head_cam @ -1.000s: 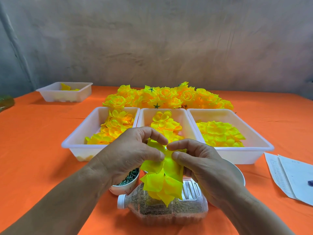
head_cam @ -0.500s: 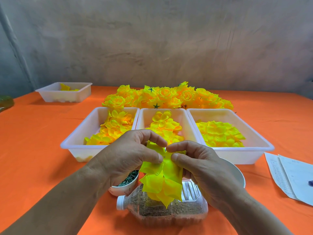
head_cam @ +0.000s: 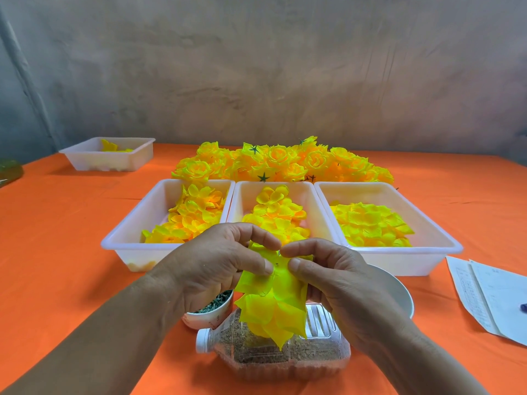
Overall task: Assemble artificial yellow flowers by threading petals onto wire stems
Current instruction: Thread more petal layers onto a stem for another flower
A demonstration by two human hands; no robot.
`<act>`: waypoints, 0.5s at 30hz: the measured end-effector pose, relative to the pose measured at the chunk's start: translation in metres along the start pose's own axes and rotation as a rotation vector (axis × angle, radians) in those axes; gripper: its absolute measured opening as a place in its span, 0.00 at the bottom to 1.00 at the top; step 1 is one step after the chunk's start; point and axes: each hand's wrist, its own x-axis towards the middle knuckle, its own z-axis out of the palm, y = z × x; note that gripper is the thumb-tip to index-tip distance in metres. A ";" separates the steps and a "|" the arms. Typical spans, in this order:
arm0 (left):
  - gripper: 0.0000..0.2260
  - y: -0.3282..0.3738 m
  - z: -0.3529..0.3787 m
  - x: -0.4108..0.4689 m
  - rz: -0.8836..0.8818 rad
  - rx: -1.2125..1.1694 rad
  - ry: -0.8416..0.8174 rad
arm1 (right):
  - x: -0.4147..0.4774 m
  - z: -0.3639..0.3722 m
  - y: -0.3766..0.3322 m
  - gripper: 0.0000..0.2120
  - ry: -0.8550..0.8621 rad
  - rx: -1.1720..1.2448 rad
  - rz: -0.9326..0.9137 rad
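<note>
Between the two thumbs, in the head view, a lime-yellow petal cluster (head_cam: 273, 306) is pinched at its upper end. The left hand (head_cam: 216, 260) closes thumb and curled forefinger on the cluster's left edge. The right hand (head_cam: 336, 277) grips the right edge the same way, and the other fingers (head_cam: 251, 232) curl loosely behind. A small dark spot sits on the petal just between the thumb tips. I cannot tell whether it is a threading hole or a wire tip, and no wire stem shows.

Beyond the fingertips stand three white trays: the left tray (head_cam: 125, 243), the middle tray (head_cam: 242, 195) and the right tray (head_cam: 427, 249), each holding loose yellow petals. Behind them lies a heap of finished flowers (head_cam: 285, 161), some showing green star backs. By that, I judge many blooms are done and plenty of petal stock is left. The flower in hand looks midway: several layers are stacked, but it hangs flat, not closed into a rose, and no green star shows on it.

The cluster's long axis runs from the pinch down toward the person, nearly upright in the picture. Its pointed tip is lowest and leans slightly to the right-hand side. Below the thumbs, that tip hangs in front of a clear bottle (head_cam: 285, 354) lying on its side. A small bowl of green pieces (head_cam: 208, 312) sits under the left palm.
</note>
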 end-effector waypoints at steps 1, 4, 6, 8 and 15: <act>0.14 0.000 0.000 0.001 -0.009 -0.025 -0.005 | 0.000 0.000 0.000 0.10 0.004 0.002 0.002; 0.14 -0.001 0.000 0.003 -0.010 -0.038 -0.011 | -0.001 0.000 0.000 0.10 0.020 0.016 0.016; 0.14 -0.001 0.000 0.004 0.000 -0.021 -0.018 | -0.002 0.000 0.001 0.10 0.030 0.022 0.026; 0.14 -0.002 0.000 0.005 0.000 -0.012 -0.028 | -0.003 0.000 0.002 0.10 0.033 0.020 0.025; 0.15 -0.009 -0.004 0.009 -0.079 0.029 -0.049 | -0.004 -0.001 0.005 0.10 0.008 -0.081 0.029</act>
